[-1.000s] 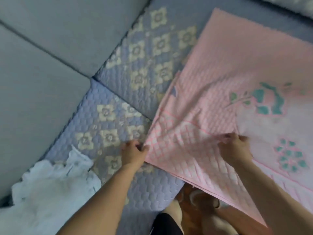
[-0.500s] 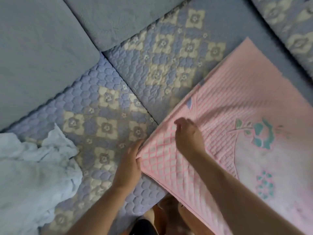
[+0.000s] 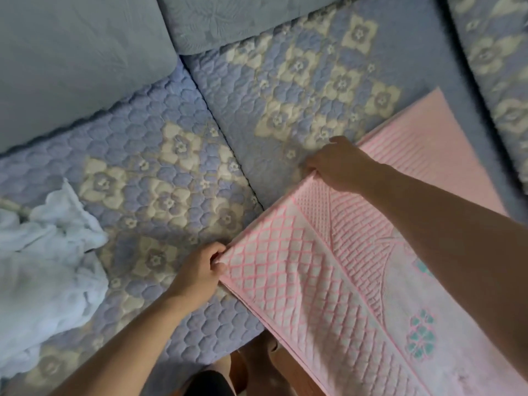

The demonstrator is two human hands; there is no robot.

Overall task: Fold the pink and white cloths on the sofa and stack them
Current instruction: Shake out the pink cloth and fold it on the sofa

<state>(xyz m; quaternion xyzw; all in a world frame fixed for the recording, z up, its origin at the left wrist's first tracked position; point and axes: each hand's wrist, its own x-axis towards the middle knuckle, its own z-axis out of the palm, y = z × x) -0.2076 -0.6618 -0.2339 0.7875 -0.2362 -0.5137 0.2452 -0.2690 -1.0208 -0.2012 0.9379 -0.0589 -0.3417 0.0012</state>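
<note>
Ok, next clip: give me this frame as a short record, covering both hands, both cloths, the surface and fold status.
left hand: pinches near corner of pink quilted cloth
right hand: grips far corner of the same edge
pink cloth: spread on the sofa, layered at the held edge
white crumpled cloth: lies unfolded, apart, at left
surface: blue floral quilted sofa cover
stack: not begun

A quilted blue sofa cover (image 3: 160, 155) with cream flower motifs spreads over the seat cushions. Plain blue-grey back cushions (image 3: 71, 58) stand behind it. A strip of brown wooden floor (image 3: 288, 375) shows at the bottom edge.
</note>
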